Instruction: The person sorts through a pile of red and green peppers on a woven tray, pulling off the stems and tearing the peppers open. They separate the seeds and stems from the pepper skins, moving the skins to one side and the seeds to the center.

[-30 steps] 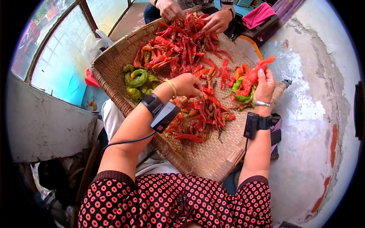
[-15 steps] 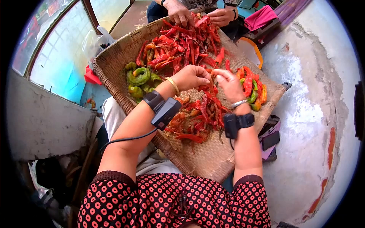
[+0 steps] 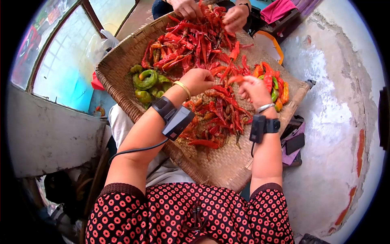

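My right hand [image 3: 255, 92] pinches a red chili pepper [image 3: 235, 79] above the woven tray [image 3: 219, 168]. To its left, my left hand [image 3: 198, 81] is closed with the fingertips together; what they hold, if anything, cannot be made out. Beneath both hands lies a pile of shrivelled red and brownish chili peppers [image 3: 219, 116]. A larger heap of red chili peppers [image 3: 199, 46] fills the far part of the tray. Curled green peppers [image 3: 147, 81] rest by the left rim, and a small group of red, orange and green peppers [image 3: 277, 87] sits at the right.
Across the tray, another person's hands [image 3: 235, 18] are at the far red heap. A plastic bag [image 3: 99, 44] is beyond the left rim. An orange-rimmed round container [image 3: 271, 44] stands behind the tray's right side. A dark phone [image 3: 295, 143] lies at the lower right.
My hands have moved apart; the right one shifted right with the red chili pepper. The other person's right-side hand has come lower over the heap. The view has shifted slightly.
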